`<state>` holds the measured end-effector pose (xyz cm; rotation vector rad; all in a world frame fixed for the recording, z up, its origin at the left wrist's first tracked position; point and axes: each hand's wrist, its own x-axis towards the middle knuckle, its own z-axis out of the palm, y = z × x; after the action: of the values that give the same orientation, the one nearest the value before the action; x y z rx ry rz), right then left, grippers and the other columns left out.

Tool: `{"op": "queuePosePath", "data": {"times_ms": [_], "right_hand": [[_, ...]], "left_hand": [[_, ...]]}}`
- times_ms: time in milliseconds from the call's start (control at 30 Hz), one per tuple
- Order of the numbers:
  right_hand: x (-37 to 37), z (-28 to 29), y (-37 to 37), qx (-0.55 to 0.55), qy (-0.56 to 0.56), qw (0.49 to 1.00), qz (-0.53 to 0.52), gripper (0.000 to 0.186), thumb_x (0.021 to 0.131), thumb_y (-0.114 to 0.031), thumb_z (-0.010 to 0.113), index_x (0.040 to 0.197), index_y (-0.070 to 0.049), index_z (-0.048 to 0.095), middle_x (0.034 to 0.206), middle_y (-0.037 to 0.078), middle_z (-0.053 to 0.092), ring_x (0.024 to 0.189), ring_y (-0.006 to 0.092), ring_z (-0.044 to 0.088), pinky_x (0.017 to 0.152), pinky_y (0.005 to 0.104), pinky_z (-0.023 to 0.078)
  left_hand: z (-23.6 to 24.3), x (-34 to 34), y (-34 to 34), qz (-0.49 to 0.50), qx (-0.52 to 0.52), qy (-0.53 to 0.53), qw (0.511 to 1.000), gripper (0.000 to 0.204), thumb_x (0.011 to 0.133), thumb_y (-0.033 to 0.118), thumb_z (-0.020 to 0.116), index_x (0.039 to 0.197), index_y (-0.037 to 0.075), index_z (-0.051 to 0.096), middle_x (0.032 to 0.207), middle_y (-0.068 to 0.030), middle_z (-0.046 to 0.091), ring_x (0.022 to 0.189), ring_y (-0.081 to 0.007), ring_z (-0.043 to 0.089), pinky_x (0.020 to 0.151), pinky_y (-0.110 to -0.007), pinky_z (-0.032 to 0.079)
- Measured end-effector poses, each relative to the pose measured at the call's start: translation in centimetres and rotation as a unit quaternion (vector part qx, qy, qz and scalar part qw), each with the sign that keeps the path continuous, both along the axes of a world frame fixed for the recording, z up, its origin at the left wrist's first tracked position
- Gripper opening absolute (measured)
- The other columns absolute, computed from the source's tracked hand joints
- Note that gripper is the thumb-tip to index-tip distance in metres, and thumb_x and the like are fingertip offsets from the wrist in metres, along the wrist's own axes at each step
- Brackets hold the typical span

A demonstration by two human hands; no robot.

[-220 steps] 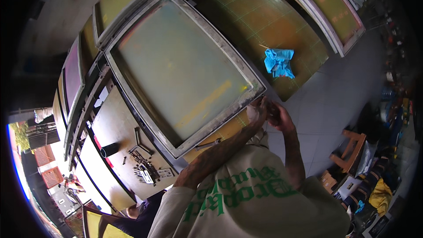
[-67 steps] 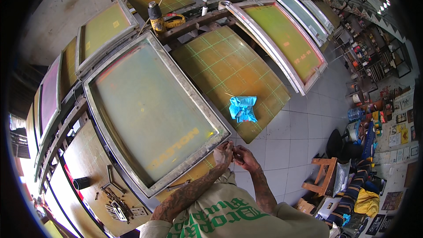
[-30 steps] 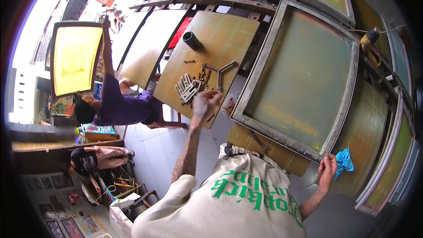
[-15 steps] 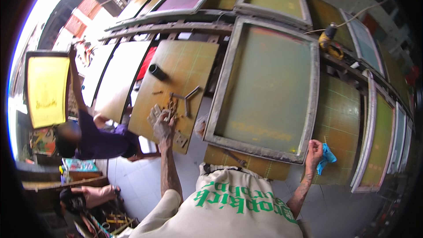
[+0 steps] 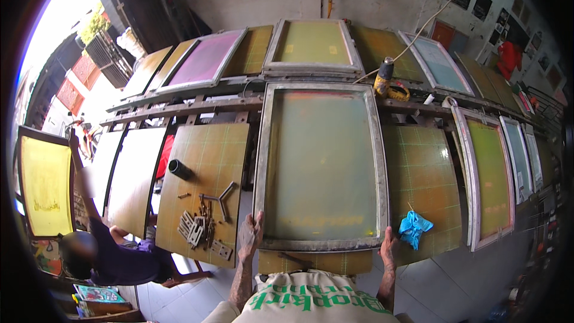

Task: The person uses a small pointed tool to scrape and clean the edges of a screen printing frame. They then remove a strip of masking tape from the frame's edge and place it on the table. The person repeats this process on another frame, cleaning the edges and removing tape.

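Standing close, I see both hands at the near corners of the large grey-rimmed screen frame (image 5: 323, 244), which sits front and centre over the boards. The left hand (image 5: 250, 236) lies along its left rail, the right hand (image 5: 388, 246) along its right. The fingers on both sides look fairly straight and slightly parted against the outer edges; whether they curl beneath, I can't tell.

Handling it well, I'd judge, means keeping both hands level, sharing pressure equally, and leaving the mesh untouched, since a frame this broad would probably skew if one side led.

Counting up: two hands, one large frame, and six other screens on the press: one pink (image 5: 206, 63), two yellow-green (image 5: 311, 45), three pale bluish. One more, yellow (image 5: 46, 179), stands by a co-worker (image 5: 122, 254). On the left board (image 5: 230, 155) are one dark cylinder (image 5: 179, 169), one three-armed wrench (image 5: 220, 200) and a heap of metal pieces (image 5: 192, 230) too tangled to number. One blue cloth (image 5: 414, 229) lies right; one yellow-black power tool (image 5: 384, 78) stands behind.
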<state>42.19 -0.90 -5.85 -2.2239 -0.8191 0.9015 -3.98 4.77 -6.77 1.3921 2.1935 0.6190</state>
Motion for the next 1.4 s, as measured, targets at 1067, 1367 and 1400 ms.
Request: {"op": "queuePosePath", "data": {"times_ms": [1067,1367,1400], "right_hand": [[-2.8,5.5,27.5,0.316,-0.107,0.942,-0.024,0.073,0.094,-0.062,0.057,0.108,0.009,0.065,0.106,0.029,0.068,0.104,0.0366,0.066,0.088,0.0456,0.050],[-0.7,10.2,60.9,0.146,-0.183,0.972,-0.002,0.081,0.086,-0.080,0.047,0.078,-0.003,0.068,0.062,0.010,0.062,0.051,0.0220,0.059,0.051,0.0404,0.046],[-1.8,10.7,61.8,0.130,-0.092,0.987,0.036,0.083,0.086,-0.082,0.045,0.063,-0.005,0.065,0.058,0.010,0.061,0.052,0.0222,0.061,0.053,0.0409,0.047]], "left_hand": [[13.1,-2.4,26.6,0.059,0.134,-0.257,0.955,0.045,0.091,0.047,0.068,0.083,0.003,0.066,0.058,0.0064,0.038,0.055,-0.0072,0.036,0.049,-0.030,0.027],[13.3,-5.9,61.3,-0.162,0.234,0.025,0.958,0.034,0.099,0.032,0.047,0.123,0.018,0.067,0.076,-0.0227,0.065,0.074,-0.0370,0.066,0.067,-0.049,0.051],[12.5,-7.1,63.2,-0.181,0.217,0.085,0.956,0.040,0.098,0.044,0.045,0.121,0.021,0.067,0.080,-0.0236,0.065,0.076,-0.0366,0.065,0.071,-0.049,0.050]]}}
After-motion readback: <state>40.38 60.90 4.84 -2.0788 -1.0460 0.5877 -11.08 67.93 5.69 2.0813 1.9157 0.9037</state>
